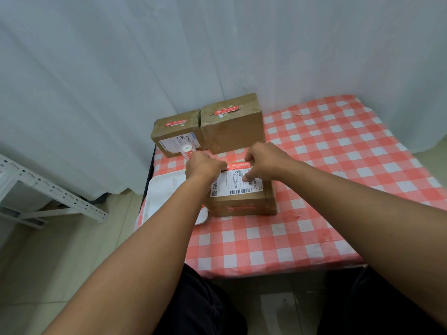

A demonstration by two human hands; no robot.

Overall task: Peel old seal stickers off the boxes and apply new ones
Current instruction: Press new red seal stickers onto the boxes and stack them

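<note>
A brown cardboard box (242, 204) with a white shipping label (238, 187) sits on the checked table in front of me. A red seal sticker (238, 164) stretches across the far edge of its top. My left hand (202, 165) grips the roll of red stickers (187, 151) at the strip's left end. My right hand (263, 162) lies on the box top, its fingers curled over the sticker's right end and its thumb on the label. Another red sticker (242, 208) runs along the box's front face.
Two more brown boxes stand at the back, a small one (176, 135) and a bigger one (233, 124), each with a red sticker on top. A white tray (164, 199) lies at the table's left edge. The red-and-white checked cloth (326, 165) covers the table. A white metal rack (48, 192) stands on the floor at left.
</note>
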